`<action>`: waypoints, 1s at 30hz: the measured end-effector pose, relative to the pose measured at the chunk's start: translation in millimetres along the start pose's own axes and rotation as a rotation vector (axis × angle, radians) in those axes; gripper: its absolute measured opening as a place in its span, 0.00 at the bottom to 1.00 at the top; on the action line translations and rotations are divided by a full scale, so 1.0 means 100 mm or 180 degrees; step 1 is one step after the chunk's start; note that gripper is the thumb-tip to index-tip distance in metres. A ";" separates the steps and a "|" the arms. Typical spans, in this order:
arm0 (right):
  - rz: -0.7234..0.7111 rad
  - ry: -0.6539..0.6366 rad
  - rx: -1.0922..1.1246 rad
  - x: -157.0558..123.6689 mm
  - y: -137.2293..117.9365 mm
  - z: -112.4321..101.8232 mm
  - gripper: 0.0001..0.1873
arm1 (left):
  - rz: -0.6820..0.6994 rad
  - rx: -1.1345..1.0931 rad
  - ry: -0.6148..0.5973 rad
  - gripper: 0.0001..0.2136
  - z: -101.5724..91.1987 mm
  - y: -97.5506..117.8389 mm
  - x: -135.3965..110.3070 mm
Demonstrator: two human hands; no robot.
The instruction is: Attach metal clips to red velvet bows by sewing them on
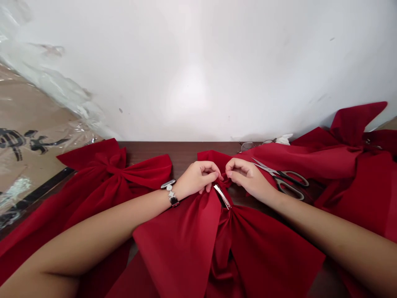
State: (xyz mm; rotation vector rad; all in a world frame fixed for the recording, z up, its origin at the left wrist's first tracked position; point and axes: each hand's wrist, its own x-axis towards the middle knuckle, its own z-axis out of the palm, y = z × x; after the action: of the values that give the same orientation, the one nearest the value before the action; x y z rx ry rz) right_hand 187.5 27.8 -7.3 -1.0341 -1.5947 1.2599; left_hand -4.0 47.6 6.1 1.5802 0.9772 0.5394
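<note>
**Pinched tight at the centre**

A large bow of deep red velvety fabric (182, 244) lay on the dark brown wooden counter (176, 155) directly in front of the person, its 2 broad loops spreading toward the camera and its gathered middle just under the hands. A slim silver metal clip (222, 196) rested tilted on that gathered middle, its lower end at the fold and its upper end just below the fingertips.

The left hand (198, 178) and the right hand (249, 178) faced each other, nearly touching above the clip. Both were almost closed, fingers curled inward, and together they pinched a narrow twist of the same red fabric at the top of the bow. A silver-and-black wristband (170, 193) circled the left wrist.

Just beside the right hand, a pair of steel scissors with grey looped handles (287, 179) lay on red cloth, blades pointing toward the hand. Beyond them, thin-framed eyeglasses (248, 146) and a crumpled white tissue (283, 139) sat at the far edge of the counter. A second red bow (114, 174) lay to the left and a third red bow (350, 138) to the right. A white wall (198, 70) rose behind, and plastic-covered cardboard with black markings (27, 136) stood at the far left.
</note>
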 end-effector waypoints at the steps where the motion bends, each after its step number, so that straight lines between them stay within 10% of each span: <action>1: 0.0004 -0.0015 0.0038 0.00 0.00 0.00 0.04 | 0.0027 0.0000 -0.0024 0.05 -0.01 0.00 0.00; 23: 0.0245 -0.0214 0.1359 -0.06 0.02 0.05 0.10 | 0.1266 -0.0292 -0.0549 0.11 -0.15 -0.07 -0.05; 30: -0.0022 -0.0686 0.0474 -0.06 0.02 -0.05 0.05 | 0.1294 0.0136 -0.0872 0.04 -0.17 -0.06 -0.03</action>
State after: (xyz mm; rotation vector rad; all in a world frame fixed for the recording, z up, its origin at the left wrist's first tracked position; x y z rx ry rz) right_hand 194.5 24.0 -8.8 -0.8217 -1.6332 1.5025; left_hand -21.2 54.9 5.1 1.8470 0.4646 0.5613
